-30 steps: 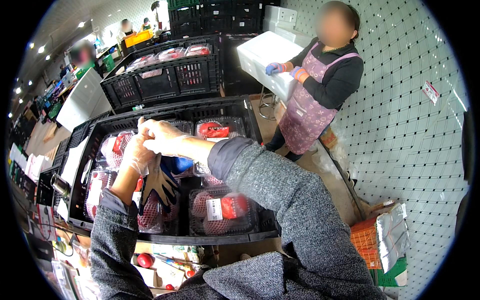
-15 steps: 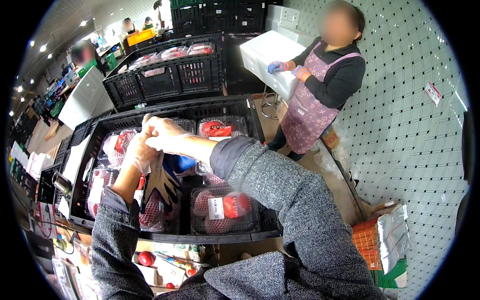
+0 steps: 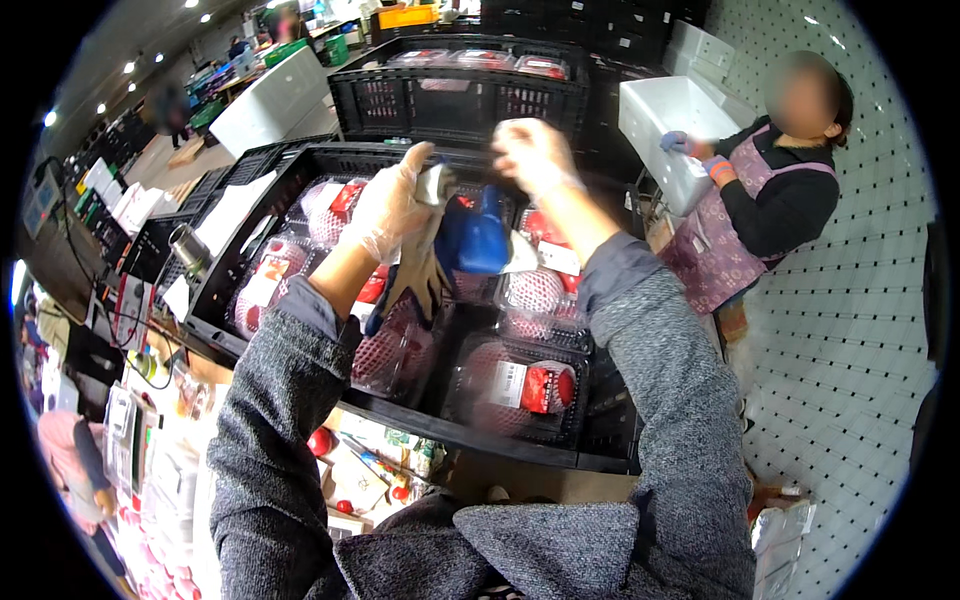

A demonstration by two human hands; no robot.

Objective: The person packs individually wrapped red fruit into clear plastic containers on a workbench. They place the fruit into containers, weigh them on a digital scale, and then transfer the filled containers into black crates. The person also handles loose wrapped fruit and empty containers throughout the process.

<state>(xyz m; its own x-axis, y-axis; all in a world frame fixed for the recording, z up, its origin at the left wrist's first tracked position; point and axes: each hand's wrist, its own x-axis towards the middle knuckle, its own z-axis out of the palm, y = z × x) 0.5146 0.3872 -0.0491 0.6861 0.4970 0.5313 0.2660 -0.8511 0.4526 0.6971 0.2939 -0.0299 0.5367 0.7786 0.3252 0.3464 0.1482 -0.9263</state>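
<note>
My left hand (image 3: 392, 208), in a thin clear plastic glove, is closed around a pair of beige-and-blue work gloves (image 3: 422, 262). They hang over an open black crate (image 3: 500, 440). Off to the right and apart from them, my right hand (image 3: 538, 160) is raised, also in clear plastic. Its fingers look curled but are smeared by motion, so whether they hold anything is unclear. Inside the crate lie several clear plastic clamshell boxes (image 3: 482, 385) of round red fruit in pink foam nets, with white and red labels. My hands and the gloves cover some boxes.
Behind stands another black crate (image 3: 455, 105) with similar boxes. A person (image 3: 765, 190) in a purple apron and coloured gloves holds a white foam box (image 3: 655, 115) at the right. A metal cylinder (image 3: 188, 248) stands left of my crate. Red fruit (image 3: 320, 441) lies below its front edge.
My hands, together before, are now apart; the right has moved away to the right. The left still holds the work gloves. My view has turned left, so the scene sits further right.
</note>
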